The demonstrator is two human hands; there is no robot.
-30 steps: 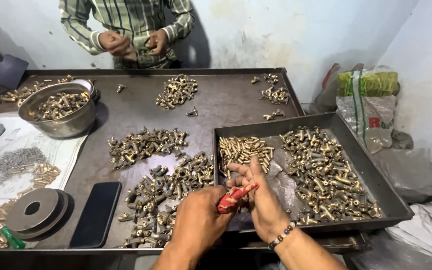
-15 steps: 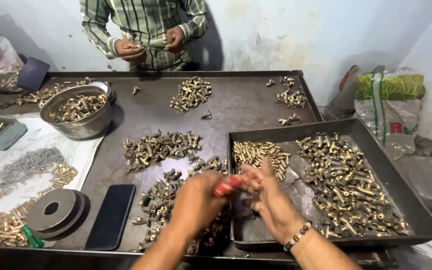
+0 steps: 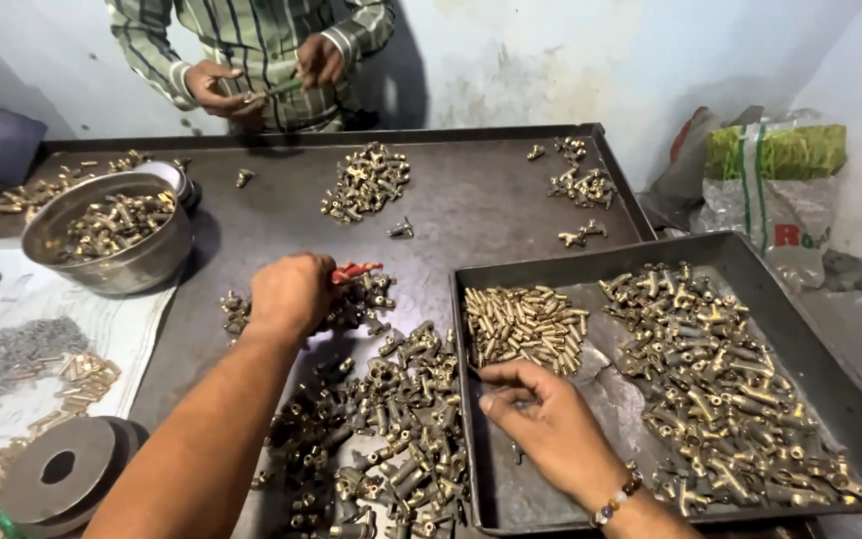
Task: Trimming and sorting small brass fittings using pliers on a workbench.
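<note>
My left hand (image 3: 294, 293) is closed around a red-handled tool (image 3: 353, 270), held over a pile of brass fittings (image 3: 351, 299) on the dark metal table (image 3: 471, 200). My right hand (image 3: 541, 411) rests inside the dark metal tray (image 3: 800, 329), fingers curled at the near edge of a heap of small brass pins (image 3: 523, 324). I cannot tell whether it pinches a pin. A larger heap of brass fittings (image 3: 720, 379) fills the tray's right side. More fittings (image 3: 391, 439) lie on the table between my arms.
Another person in a striped shirt (image 3: 261, 40) stands across the table, hands (image 3: 216, 88) working a small part. A steel bowl (image 3: 117, 240) of brass parts sits left. Round metal discs (image 3: 62, 469), loose pins on paper (image 3: 22, 349), more brass piles (image 3: 366, 180) and sacks (image 3: 770, 170) surround.
My hands were together at the tray's near edge with the red tool; my left hand has carried it out over the table pile, and my right hand stays in the tray.
</note>
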